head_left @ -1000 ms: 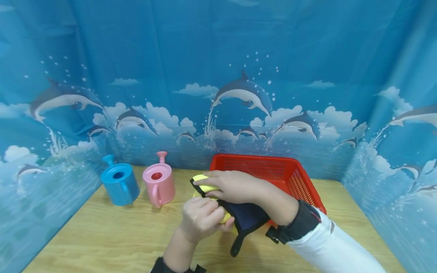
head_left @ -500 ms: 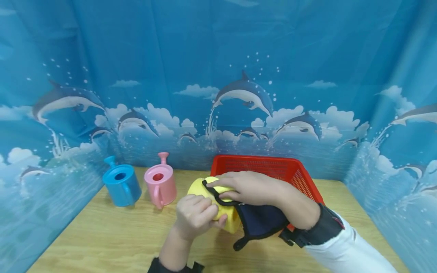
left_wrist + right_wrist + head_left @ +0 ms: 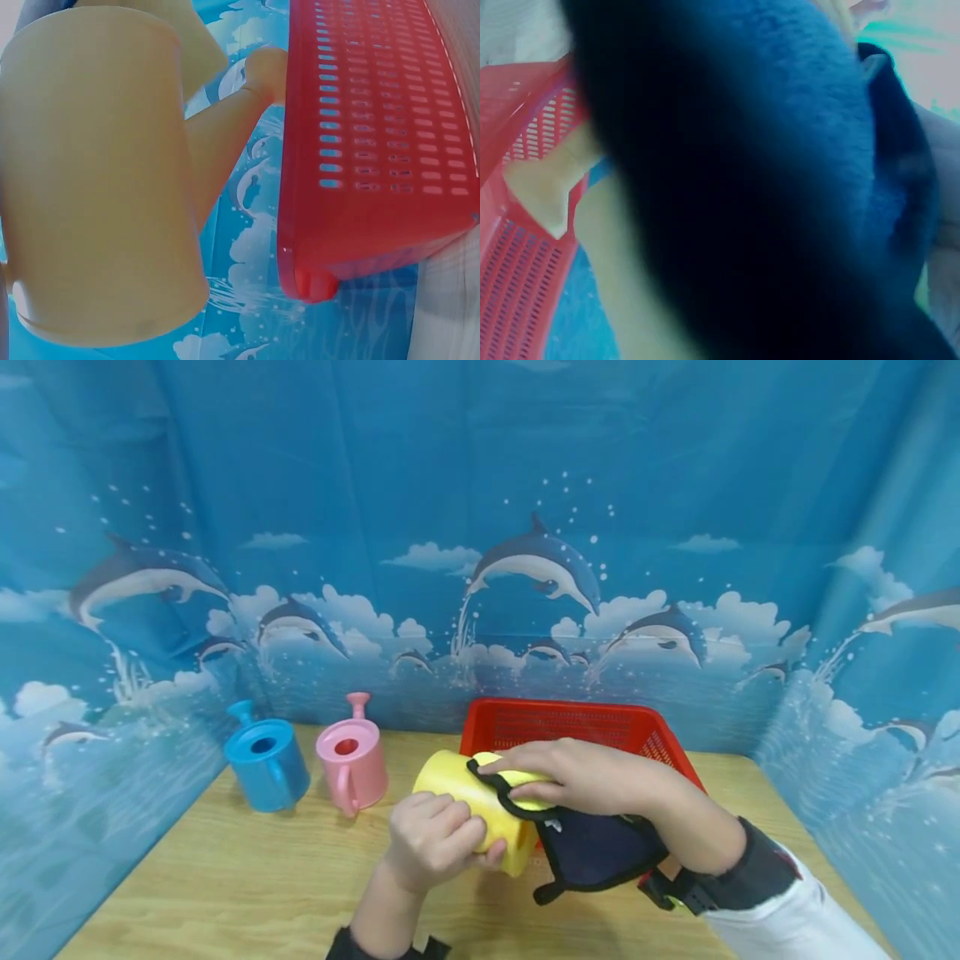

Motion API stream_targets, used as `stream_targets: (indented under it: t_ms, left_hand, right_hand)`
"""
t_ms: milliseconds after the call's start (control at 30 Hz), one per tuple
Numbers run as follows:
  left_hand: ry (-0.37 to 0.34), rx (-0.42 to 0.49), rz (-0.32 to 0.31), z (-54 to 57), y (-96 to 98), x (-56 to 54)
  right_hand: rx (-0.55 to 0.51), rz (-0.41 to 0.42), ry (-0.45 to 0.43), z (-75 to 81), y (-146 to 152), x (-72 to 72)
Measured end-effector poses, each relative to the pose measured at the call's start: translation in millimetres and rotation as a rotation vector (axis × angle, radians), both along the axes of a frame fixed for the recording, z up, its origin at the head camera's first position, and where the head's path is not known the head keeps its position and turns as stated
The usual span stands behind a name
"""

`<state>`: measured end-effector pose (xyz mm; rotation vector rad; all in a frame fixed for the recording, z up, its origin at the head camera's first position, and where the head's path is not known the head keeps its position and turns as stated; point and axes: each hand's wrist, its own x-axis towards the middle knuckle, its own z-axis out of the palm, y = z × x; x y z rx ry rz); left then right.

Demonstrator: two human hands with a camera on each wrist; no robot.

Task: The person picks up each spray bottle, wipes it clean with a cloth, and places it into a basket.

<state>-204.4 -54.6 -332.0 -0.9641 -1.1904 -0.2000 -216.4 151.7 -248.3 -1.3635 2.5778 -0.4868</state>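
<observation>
A yellow watering can is tipped on its side in front of the basket in the head view. My left hand grips it with curled fingers at the handle side. In the left wrist view, the can's smooth body fills the left, its spout reaching toward the basket. My right hand holds a cloth, dark blue and yellow with black edging, against the can's surface; its loose part hangs below the hand. The cloth's fuzzy side covers much of the right wrist view.
A red perforated basket stands on the wooden table, right behind the can and cloth. To the left are a blue watering can and a pink watering can, both upright. A dolphin-print curtain encloses the back and sides.
My right hand has slid to the right along the can with the cloth, uncovering more of the yellow body. The left hand has shifted slightly left and keeps its grip.
</observation>
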Motion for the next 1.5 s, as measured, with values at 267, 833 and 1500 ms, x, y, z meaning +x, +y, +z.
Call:
stream_targets:
  t_ms: [267, 833, 1500]
  left_hand:
    - [0.016, 0.009, -0.042, 5.3, 3.3, 6.9]
    - [0.185, 0.090, -0.153, 11.6, -4.5, 6.3]
    - [0.220, 0.157, -0.185, 19.7, -1.9, 3.5]
  right_hand:
    - [-0.003, 0.074, -0.059, -1.2, -24.2, -19.4]
    - [-0.040, 0.081, -0.123, 9.4, -28.7, -18.3]
    - [-0.193, 0.059, -0.257, -4.5, 13.0, -14.4]
